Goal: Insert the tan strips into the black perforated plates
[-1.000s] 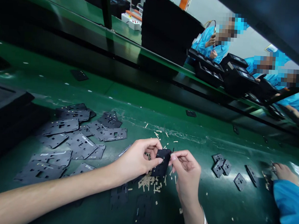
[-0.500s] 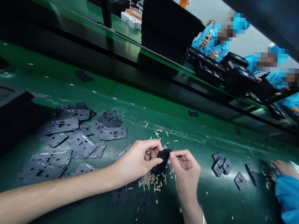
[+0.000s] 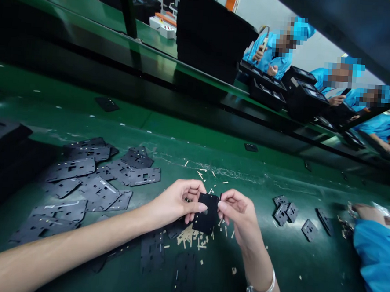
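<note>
My left hand [image 3: 181, 201] grips a small flat black plastic plate [image 3: 206, 218] by its left side, thumb across the front. The plate is upright, its broad face towards me. At its right edge my right hand [image 3: 239, 210] is closed in a pinch, thumb against forefinger. A thin dark sliver [image 3: 220, 196] stands up from those fingertips; whether it is separate from the plate I cannot tell. Below the plate lies a heap of small beige paper strips [image 3: 185, 236]. Dark plates with cut-outs [image 3: 152, 251] rest on the green bench under my left wrist.
A pile of grey-black plates [image 3: 103, 191] spreads over the bench at left, beside a large black box [image 3: 3, 152]. Several smaller plates [image 3: 280, 214] lie to the right. A co-worker's blue sleeve [image 3: 375, 258] reaches in at far right. Other workers sit beyond a dark rail [image 3: 145, 88].
The black plate has turned from nearly edge-on to show its broad face. Both hands stay on it, with my right hand still pinching at its right edge. The view has shifted slightly.
</note>
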Action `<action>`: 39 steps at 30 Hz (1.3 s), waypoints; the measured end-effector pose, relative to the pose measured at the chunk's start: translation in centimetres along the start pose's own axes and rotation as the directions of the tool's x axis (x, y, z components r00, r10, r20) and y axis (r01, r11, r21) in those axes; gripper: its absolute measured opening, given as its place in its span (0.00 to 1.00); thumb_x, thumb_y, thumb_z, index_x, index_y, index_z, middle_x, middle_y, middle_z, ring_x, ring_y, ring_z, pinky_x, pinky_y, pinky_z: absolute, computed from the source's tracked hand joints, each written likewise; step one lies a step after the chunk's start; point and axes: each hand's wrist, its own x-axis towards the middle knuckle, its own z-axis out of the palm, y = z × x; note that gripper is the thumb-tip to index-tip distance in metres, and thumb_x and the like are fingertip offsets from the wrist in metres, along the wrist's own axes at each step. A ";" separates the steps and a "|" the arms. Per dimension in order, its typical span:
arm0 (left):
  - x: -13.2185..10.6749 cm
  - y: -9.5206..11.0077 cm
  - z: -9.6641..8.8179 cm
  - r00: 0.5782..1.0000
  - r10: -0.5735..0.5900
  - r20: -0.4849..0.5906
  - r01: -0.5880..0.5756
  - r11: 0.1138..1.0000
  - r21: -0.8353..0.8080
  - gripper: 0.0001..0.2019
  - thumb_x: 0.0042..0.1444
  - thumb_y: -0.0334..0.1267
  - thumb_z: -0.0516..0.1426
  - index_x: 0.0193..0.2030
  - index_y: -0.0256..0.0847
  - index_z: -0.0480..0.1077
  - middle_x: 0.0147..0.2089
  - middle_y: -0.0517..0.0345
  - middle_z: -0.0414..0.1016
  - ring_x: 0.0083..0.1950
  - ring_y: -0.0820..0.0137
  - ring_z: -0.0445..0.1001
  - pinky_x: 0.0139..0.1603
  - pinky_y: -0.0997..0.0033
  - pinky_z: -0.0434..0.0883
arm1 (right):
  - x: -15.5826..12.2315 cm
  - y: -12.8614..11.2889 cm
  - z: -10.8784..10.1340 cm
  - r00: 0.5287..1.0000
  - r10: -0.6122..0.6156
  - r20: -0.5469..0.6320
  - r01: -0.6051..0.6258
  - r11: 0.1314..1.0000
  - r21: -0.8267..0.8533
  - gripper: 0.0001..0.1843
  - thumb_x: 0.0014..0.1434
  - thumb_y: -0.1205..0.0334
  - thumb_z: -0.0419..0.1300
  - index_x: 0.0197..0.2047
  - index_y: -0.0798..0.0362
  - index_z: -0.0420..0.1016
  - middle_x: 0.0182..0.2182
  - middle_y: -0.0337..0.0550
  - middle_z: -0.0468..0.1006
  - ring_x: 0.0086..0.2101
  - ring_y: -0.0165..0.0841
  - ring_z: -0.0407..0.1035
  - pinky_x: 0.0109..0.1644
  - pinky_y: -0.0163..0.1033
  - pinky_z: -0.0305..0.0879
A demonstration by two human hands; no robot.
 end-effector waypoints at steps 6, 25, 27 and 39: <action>0.1 0.3 -0.5 0.959 -0.102 0.266 0.096 0.995 0.036 0.10 0.46 0.38 0.61 0.30 0.36 0.64 0.20 0.64 0.67 0.17 0.78 0.64 0.20 0.78 0.64 | -0.7 -0.2 0.4 0.970 0.072 0.232 -0.090 0.994 0.068 0.14 0.41 0.59 0.68 0.24 0.55 0.68 0.18 0.35 0.69 0.16 0.22 0.61 0.16 0.25 0.51; -1.6 0.8 1.1 0.916 0.385 0.114 -0.348 0.620 0.703 0.27 0.51 0.27 0.55 0.59 0.42 0.57 0.47 0.52 0.70 0.48 0.64 0.66 0.49 0.61 0.67 | -0.9 0.6 1.0 0.996 -0.065 0.057 0.063 0.998 0.029 0.12 0.49 0.57 0.63 0.23 0.55 0.68 0.16 0.35 0.70 0.15 0.22 0.60 0.17 0.28 0.51; -1.6 0.4 1.1 0.891 0.418 0.176 -0.407 0.565 0.718 0.27 0.53 0.25 0.52 0.60 0.42 0.55 0.48 0.52 0.69 0.49 0.65 0.65 0.47 0.62 0.67 | -0.7 0.4 0.8 0.996 -0.029 0.081 0.027 0.999 0.030 0.12 0.49 0.58 0.63 0.21 0.55 0.67 0.14 0.34 0.68 0.14 0.22 0.59 0.17 0.27 0.50; 6.1 3.1 -4.7 0.896 0.444 0.008 -0.038 0.059 0.998 0.22 0.47 0.22 0.50 0.51 0.34 0.63 0.46 0.43 0.69 0.50 0.54 0.64 0.47 0.53 0.65 | 1.3 0.7 -2.8 0.954 -0.233 -0.190 -0.010 0.606 -0.796 0.05 0.53 0.61 0.56 0.28 0.51 0.72 0.22 0.36 0.74 0.24 0.28 0.67 0.28 0.32 0.57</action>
